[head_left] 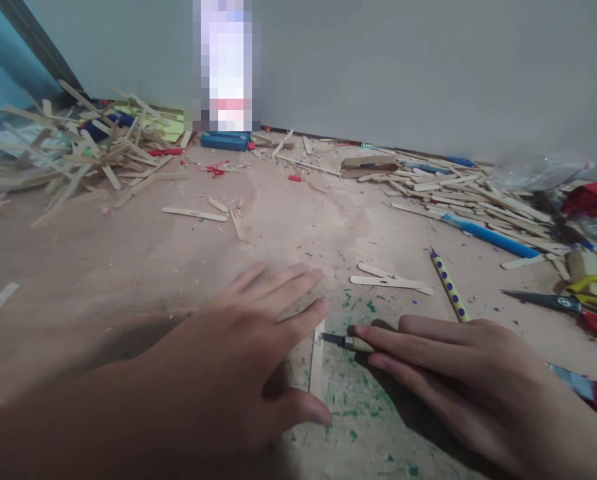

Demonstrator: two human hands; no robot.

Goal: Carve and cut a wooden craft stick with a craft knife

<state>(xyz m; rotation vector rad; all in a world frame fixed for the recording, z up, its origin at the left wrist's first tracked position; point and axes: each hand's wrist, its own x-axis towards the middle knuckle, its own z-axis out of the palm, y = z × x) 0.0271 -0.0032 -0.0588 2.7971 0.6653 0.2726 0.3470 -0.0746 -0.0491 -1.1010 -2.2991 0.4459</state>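
Observation:
A wooden craft stick [316,367] lies on the table, pointing away from me. My left hand [258,333] rests over its left side, fingers stretched out and spread, with the index fingertip and thumb at the stick. Between the thumb and fingers of my right hand [458,373] is a small carving knife [351,343] with a wooden handle. Its blade tip touches the stick beside my left index finger, where a pale nick or shaving shows. Part of the stick is hidden under my left hand.
Loose craft sticks [388,281] and a dotted pencil [448,283] lie ahead of my right hand. Scissors [568,303] and a red-handled cutter [586,390] are at right. Stick piles [103,147] stand back left and right. A blue box [224,141] sits by the wall.

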